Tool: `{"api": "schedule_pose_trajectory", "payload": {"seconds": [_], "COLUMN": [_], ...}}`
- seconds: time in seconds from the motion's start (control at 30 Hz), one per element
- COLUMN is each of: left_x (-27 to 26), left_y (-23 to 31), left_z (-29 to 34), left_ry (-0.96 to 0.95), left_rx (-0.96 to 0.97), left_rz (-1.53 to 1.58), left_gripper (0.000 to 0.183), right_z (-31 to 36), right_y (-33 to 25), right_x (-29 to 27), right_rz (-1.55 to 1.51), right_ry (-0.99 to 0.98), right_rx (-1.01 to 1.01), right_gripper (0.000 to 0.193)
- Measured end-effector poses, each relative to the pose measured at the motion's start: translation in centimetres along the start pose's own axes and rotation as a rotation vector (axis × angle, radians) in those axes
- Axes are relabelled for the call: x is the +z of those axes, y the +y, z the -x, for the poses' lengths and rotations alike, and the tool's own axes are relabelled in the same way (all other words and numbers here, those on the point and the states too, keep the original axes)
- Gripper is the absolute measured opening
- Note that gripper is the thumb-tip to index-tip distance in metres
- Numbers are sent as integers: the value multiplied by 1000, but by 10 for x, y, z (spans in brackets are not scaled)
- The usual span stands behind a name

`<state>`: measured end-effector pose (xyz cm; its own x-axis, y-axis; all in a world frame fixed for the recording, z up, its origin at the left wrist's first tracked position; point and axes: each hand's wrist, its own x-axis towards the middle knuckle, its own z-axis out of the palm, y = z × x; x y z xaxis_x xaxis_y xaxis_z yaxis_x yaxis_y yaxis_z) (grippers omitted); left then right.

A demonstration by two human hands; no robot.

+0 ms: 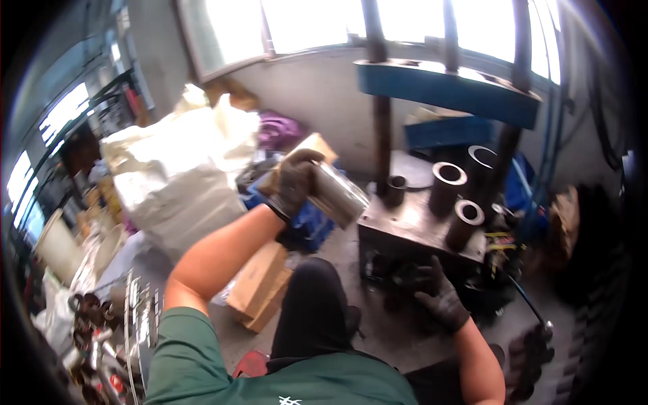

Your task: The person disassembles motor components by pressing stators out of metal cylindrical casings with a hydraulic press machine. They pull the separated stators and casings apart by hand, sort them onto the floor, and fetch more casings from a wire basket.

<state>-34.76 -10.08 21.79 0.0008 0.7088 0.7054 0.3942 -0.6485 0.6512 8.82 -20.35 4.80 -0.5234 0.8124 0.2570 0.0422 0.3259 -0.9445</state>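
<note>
I have the left hand in a dark glove grasping a shiny metal cylinder, held slanted at mid-scene just off the left edge of the metal block; I can't tell whether its lower right end touches that corner. The right hand, gloved too, is released, fingers spread, just at the block's near edge. Most in my way are the dark tubes standing on the block, their bright rims facing up, with a thick post at the far left and a blue crosspiece bridging above. To the right, a long lever slants toward the near side and limits that flank. Left of the cylinder, a big white sack crowds the far side, and a cardboard box lies nearer, beside the bent knee. Metal parts are heaped at the near left. My room is the strip of grey floor between knee and block, plus the gap between cylinder and tubes above the block's left edge.
</note>
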Motion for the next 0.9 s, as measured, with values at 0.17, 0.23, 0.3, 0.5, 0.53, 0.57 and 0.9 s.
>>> {"api": "schedule_pose_trajectory", "payload": {"seconds": [0.17, 0.23, 0.3, 0.5, 0.53, 0.57, 0.9], "left_x": [205, 252, 281, 342, 348, 354, 364], "left_y": [14, 3, -13, -73, -75, -71, -59], "left_z": [53, 79, 101, 168, 172, 171, 174], "left_ry": [-205, -197, -225, -377, -391, -407, -112], "left_rx": [-625, -643, -908, -1385, -1481, -1571, -1448], "left_rz": [627, 614, 716, 1084, 1125, 1167, 1057], "left_gripper": [36, 42, 45, 29, 29, 29, 23], "right_z": [26, 18, 32, 66, 64, 64, 46], "right_y": [16, -22, -25, 25, 17, 19, 0], "right_x": [-13, -10, -14, -15, -13, -12, -19], "right_rz": [-212, -323, -373, -73, -1, -6, 126], "right_ry": [173, 197, 237, 318, 366, 369, 527], "right_rx": [27, 40, 65, 73, 97, 120, 209], "right_gripper": [101, 101, 101, 104, 102, 102, 120]}}
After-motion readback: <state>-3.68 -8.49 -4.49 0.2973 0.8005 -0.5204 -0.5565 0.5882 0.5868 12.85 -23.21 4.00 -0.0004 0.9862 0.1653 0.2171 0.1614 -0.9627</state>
